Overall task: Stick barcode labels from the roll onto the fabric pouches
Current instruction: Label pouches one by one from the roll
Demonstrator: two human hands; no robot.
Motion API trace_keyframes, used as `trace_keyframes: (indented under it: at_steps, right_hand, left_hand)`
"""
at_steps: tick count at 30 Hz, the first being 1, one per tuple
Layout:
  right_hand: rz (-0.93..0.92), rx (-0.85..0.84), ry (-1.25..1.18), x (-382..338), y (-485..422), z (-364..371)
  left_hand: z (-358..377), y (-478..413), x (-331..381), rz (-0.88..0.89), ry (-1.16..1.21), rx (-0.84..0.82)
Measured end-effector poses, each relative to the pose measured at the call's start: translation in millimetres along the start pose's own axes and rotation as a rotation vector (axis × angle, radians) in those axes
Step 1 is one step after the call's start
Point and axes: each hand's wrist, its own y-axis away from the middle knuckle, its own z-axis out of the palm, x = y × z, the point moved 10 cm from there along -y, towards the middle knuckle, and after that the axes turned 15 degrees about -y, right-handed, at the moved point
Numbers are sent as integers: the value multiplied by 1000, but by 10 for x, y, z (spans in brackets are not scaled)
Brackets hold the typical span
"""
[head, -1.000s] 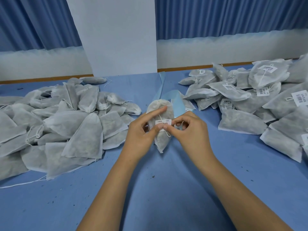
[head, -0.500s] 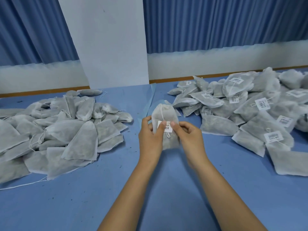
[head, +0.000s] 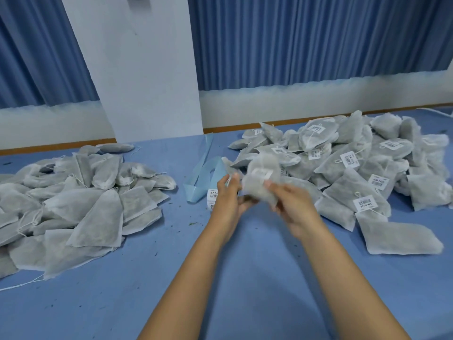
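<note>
two bare arms reach out over a blue tabletop [head: 171,278]. the right hand [head: 293,207] holds one grey pouch [head: 259,185] up in the air, near the middle & a bit to the right. the pouch is blurry. the right thumb sits on the front of it & the other fingers [head: 282,204] curl under it, so they are clamped on the pouch. a white label [head: 261,173] is stuck on the front of the pouch, near the top. the print on it is too blurry to read.

the left hand [head: 228,200] is just beside the pouch, on its left side. its fingers [head: 235,179] point up, look straight & are a bit apart. can't tell if they touch the pouch bc of the blur.

the label roll [head: 212,196] lies on the tabletop right behind the left hand, partly hidden by it. a pale blue strip [head: 204,173] w/ no labels on it loops away from the roll toward the back of the tabletop.

on the left is a big pile of plain pouches [head: 81,200] w/ white strings, no labels in sight. on the right is a pile of labelled pouches [head: 355,173], many w/ a white barcode label facing up. the held pouch is close to this pile, in front of its near left edge.

behind the tabletop hang blue curtains [head: 318,38] w/ a white post [head: 147,82] between them.
</note>
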Motion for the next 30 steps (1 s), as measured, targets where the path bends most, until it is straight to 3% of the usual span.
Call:
trace_keyframes:
  at_steps: [2,4,7,11,16,18,20,22,24,27,30]
  right_hand:
    - [-106,43,-363,-316,-262,31]
    - [-95,81,-533,-420,-493,33]
    - [-2,55,-347,-224,-568,109]
    - [-47,-67,-83,194,-325,412]
    - [-91,-270,129,663,-50,992]
    - [-71,-342,155,796,16,1184]
    - [-49,-419,218,968,68,1334]
    - [-22,-478,343,1167,107,1409]
    - [-9,-508,449,1311,121,1437]
    - [23,-519,528,1398,99,1444]
    - [103,-513,483,1475,42,1437]
  left_hand:
    - [117,7,117,19,138,-61]
    - [162,6,184,53,81,-56]
    - [137,11,206,123,-71,-29]
    - [-75,-8,200,213,-256,22]
    - [-614,65,264,378,-609,332]
    - [-1094,131,276,353,-779,638]
    - [-1537,139,279,221,-1196,894]
    - [-1819,8,80,-126,-1625,802]
    - [-1949,-60,-89,-271,-1820,676]
    - [-1952,-88,-88,-195,-1847,652]
    - [-2003,-52,19,-34,-1569,651]
